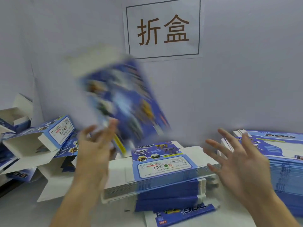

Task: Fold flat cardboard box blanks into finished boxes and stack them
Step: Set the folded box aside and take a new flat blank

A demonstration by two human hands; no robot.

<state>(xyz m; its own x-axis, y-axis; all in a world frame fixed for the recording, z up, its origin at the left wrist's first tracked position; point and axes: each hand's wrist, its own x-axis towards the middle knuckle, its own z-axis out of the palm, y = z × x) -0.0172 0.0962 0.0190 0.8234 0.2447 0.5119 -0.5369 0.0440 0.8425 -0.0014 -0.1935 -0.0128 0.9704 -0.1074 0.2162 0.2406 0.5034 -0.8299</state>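
A blue printed box is tilted in mid-air in front of the wall, heavily blurred. My left hand is raised just under its lower end with fingers spread and fairly straight; the fingertips reach the box's bottom edge, and no grip shows. My right hand hovers with fingers splayed and holds nothing, just right of the centre stack of flat blanks. That stack lies on the table, blue print and a white label facing up.
A second tall stack of flat blanks stands at the right edge. Folded boxes lie jumbled at the left, some with open white flaps. A paper sign hangs on the wall behind. The grey table shows at lower left.
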